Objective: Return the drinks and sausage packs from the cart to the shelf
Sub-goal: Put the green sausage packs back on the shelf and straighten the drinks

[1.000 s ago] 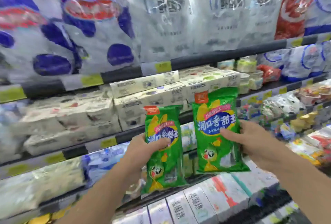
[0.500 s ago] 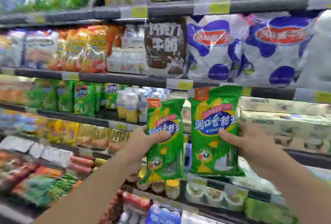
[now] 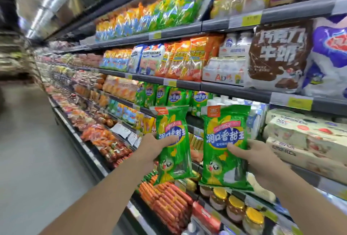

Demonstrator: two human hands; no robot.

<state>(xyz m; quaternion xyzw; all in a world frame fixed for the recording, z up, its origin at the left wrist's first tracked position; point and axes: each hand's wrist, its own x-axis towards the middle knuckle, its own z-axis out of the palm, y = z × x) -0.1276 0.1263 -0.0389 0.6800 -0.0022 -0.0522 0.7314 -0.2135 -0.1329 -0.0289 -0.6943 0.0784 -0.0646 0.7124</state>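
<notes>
The left hand (image 3: pixel 154 147) grips a green sausage pack (image 3: pixel 173 143) at its left edge, the thumb laid across the blue label on the front and the other fingers hidden behind the pack, so the hand is closed firmly round it. The right hand (image 3: pixel 260 156) holds a second green sausage pack (image 3: pixel 226 146) from its right side, thumb pressed over the front just under the label, the rest of the fingers wrapped behind out of sight. Both packs stand upright, side by side with a narrow gap between them, held up in front of the refrigerated shelf unit (image 3: pixel 234 89). Just below the left grip lie loose red sausages (image 3: pixel 167 200) in the bottom tier; just below the right grip stand jars with yellow lids (image 3: pixel 234 203). Directly behind and a little above the two held packs, on the shelf level beyond the knuckles, sits a row of matching green packs (image 3: pixel 169 96), with white bottles (image 3: pixel 252 120) beside them behind the right-hand pack. Right of the right hand are pale multipack cartons (image 3: pixel 304 137). Higher up, farther from both grips, stand orange snack-like packs (image 3: pixel 185 60), a brown milk bag (image 3: pixel 279 56) and a white bag with blue spots (image 3: pixel 330 56). To the far left the aisle floor (image 3: pixel 30 150) runs away, blurred.
</notes>
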